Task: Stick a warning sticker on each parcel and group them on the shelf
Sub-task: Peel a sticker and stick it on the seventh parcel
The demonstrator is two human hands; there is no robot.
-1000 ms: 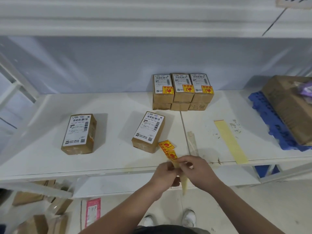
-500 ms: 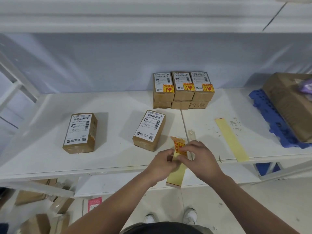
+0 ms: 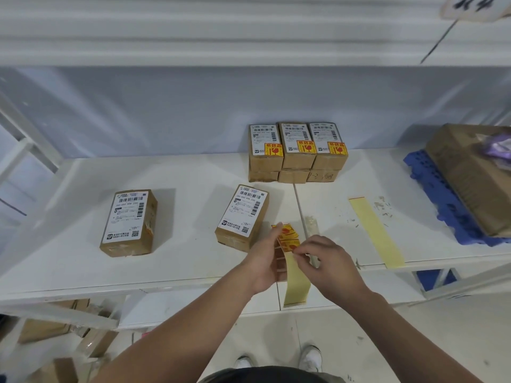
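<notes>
My left hand holds a yellow backing strip that carries two orange warning stickers at its top. My right hand pinches the lower sticker's edge. Just above my hands a brown parcel with a white label lies on the white shelf, without a sticker. A second unstickered parcel lies further left. At the back stands a group of stacked parcels, the top three each bearing an orange sticker.
A used backing strip lies on the shelf to the right. A large cardboard box sits on a blue pallet at the far right. Cardboard boxes stand under the shelf at lower left.
The strip was folded over half a second ago; now it hangs straight with both stickers showing, and my right hand has shifted to the lower sticker's edge.
</notes>
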